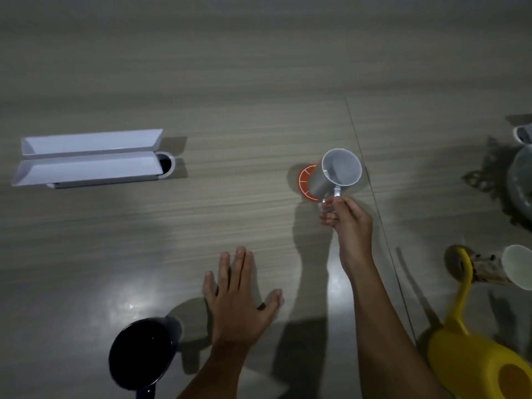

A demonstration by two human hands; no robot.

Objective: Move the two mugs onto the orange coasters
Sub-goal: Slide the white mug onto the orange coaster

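My right hand (347, 218) grips the handle of a grey mug (335, 174), which tilts over an orange coaster (304, 180) right of centre. The mug hides most of the coaster; I cannot tell whether its base touches it. A dark blue mug (139, 352) stands near the bottom edge on the left, upright. My left hand (239, 298) lies flat on the table with fingers spread, just right of the dark mug and apart from it. No second coaster is in view.
A white open box (86, 158) lies at the left. A yellow watering can (472, 349) sits at the bottom right, with a pale cup (518, 266) and a grey pot (521, 182) along the right edge. A seam (371, 182) runs down the table.
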